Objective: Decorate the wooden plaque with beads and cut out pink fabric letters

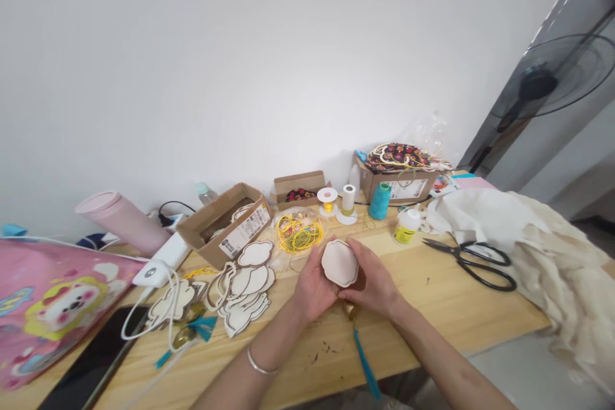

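Over table (pixel 456 317), hands (pixel 375 280) holding scalloped piece (pixel 340 263)

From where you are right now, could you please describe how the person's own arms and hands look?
The left hand and right hand are ungloved, and no sleeves show. A slim, rounded, silver-coloured bangle circles the left forearm; nothing worn shows on the right.

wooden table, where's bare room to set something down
Widest: the bare wooden table between the right hand, scissors and white bottle; smaller, specked: between the left forearm and teal tassel. The left side is crowded with pale cutouts and a phone.
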Demonstrator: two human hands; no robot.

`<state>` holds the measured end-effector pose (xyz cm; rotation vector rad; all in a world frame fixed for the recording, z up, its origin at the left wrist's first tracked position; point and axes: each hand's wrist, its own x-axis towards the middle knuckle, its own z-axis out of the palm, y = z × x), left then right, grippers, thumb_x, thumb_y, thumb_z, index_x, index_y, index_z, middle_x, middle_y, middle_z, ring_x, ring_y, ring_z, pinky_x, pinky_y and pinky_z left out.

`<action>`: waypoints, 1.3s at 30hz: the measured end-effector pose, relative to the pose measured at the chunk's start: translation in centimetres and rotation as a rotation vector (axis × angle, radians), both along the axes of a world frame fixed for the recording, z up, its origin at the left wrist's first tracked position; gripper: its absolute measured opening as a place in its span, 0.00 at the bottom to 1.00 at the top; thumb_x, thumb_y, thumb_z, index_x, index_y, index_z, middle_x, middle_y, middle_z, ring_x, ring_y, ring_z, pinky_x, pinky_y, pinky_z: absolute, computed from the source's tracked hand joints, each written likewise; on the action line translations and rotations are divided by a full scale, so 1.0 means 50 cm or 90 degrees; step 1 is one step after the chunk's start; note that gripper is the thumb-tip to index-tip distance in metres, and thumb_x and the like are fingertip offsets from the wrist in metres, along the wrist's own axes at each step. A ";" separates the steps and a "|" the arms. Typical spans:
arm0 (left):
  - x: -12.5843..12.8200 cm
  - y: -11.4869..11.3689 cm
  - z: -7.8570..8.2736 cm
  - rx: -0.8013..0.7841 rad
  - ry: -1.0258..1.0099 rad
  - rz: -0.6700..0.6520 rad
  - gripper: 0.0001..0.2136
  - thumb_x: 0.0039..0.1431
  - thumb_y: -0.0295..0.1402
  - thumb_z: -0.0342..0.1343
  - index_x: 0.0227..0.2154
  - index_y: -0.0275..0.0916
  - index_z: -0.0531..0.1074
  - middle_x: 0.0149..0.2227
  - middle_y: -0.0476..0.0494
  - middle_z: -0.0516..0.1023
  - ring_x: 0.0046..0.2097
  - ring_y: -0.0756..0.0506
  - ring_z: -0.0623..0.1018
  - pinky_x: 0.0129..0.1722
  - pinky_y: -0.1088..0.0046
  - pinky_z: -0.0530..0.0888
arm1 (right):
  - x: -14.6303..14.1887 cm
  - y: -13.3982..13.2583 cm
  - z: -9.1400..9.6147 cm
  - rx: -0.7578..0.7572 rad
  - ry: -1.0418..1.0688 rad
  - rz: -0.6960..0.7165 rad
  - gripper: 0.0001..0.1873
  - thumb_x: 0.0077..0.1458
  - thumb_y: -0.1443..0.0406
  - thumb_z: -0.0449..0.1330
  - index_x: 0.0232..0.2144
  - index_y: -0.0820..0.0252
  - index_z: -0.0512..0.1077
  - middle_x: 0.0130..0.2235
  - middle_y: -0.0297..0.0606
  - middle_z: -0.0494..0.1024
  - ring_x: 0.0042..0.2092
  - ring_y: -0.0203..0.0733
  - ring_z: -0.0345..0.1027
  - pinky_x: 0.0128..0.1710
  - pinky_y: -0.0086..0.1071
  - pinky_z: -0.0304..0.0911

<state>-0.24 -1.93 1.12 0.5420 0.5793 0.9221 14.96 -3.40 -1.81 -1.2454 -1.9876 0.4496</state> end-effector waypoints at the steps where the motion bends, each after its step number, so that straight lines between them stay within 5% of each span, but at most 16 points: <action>1: 0.001 0.000 0.000 0.002 0.010 0.003 0.23 0.54 0.51 0.43 0.48 0.44 0.63 0.52 0.45 0.68 0.53 0.42 0.67 0.51 0.60 0.66 | -0.001 0.000 -0.001 -0.003 -0.005 -0.002 0.50 0.35 0.59 0.65 0.58 0.56 0.47 0.56 0.48 0.60 0.56 0.54 0.54 0.53 0.49 0.54; 9: -0.008 0.008 0.009 -0.004 0.016 0.044 0.24 0.55 0.49 0.42 0.51 0.42 0.61 0.45 0.42 0.72 0.46 0.43 0.72 0.49 0.62 0.67 | 0.015 -0.002 -0.002 -0.053 0.025 0.032 0.43 0.38 0.61 0.64 0.56 0.55 0.51 0.55 0.43 0.62 0.55 0.47 0.57 0.52 0.42 0.57; 16: -0.040 0.039 0.003 0.033 0.007 0.089 0.18 0.57 0.45 0.43 0.47 0.46 0.64 0.60 0.46 0.56 0.51 0.45 0.69 0.50 0.64 0.65 | 0.071 0.053 0.012 -0.054 -0.081 0.112 0.40 0.36 0.65 0.64 0.54 0.60 0.58 0.53 0.47 0.66 0.54 0.51 0.59 0.52 0.46 0.56; 22: -0.052 0.035 -0.008 0.127 0.271 0.107 0.15 0.50 0.40 0.55 0.40 0.41 0.70 0.53 0.40 0.66 0.48 0.44 0.72 0.46 0.65 0.69 | 0.089 0.086 0.028 -0.084 -0.107 0.177 0.41 0.35 0.65 0.65 0.54 0.61 0.59 0.55 0.48 0.64 0.55 0.50 0.57 0.53 0.46 0.55; 25: -0.059 0.037 -0.011 0.239 0.435 0.161 0.16 0.48 0.42 0.56 0.37 0.37 0.71 0.40 0.40 0.75 0.38 0.45 0.76 0.36 0.68 0.72 | 0.082 0.089 0.047 -0.081 -0.034 0.140 0.31 0.38 0.63 0.63 0.49 0.61 0.66 0.51 0.46 0.69 0.52 0.48 0.62 0.51 0.43 0.58; 28: -0.068 0.046 -0.018 0.299 0.518 0.218 0.15 0.49 0.43 0.53 0.32 0.35 0.73 0.26 0.45 0.76 0.27 0.50 0.73 0.28 0.73 0.70 | 0.068 0.094 0.058 -0.051 0.065 0.034 0.11 0.48 0.61 0.56 0.32 0.61 0.72 0.35 0.40 0.77 0.37 0.41 0.70 0.37 0.33 0.65; 34: -0.067 0.046 -0.023 0.320 0.563 0.202 0.09 0.46 0.38 0.57 0.25 0.35 0.75 0.22 0.49 0.75 0.21 0.53 0.68 0.23 0.77 0.66 | 0.054 0.104 0.019 0.035 0.109 -0.130 0.12 0.53 0.65 0.44 0.21 0.59 0.61 0.19 0.31 0.65 0.22 0.34 0.59 0.22 0.27 0.54; 39: -0.057 0.037 -0.016 0.341 0.592 0.180 0.05 0.44 0.34 0.58 0.22 0.37 0.71 0.23 0.49 0.76 0.24 0.52 0.70 0.25 0.77 0.66 | 0.055 0.091 -0.001 0.064 0.070 -0.125 0.12 0.52 0.65 0.45 0.18 0.57 0.56 0.17 0.29 0.61 0.20 0.33 0.55 0.22 0.27 0.49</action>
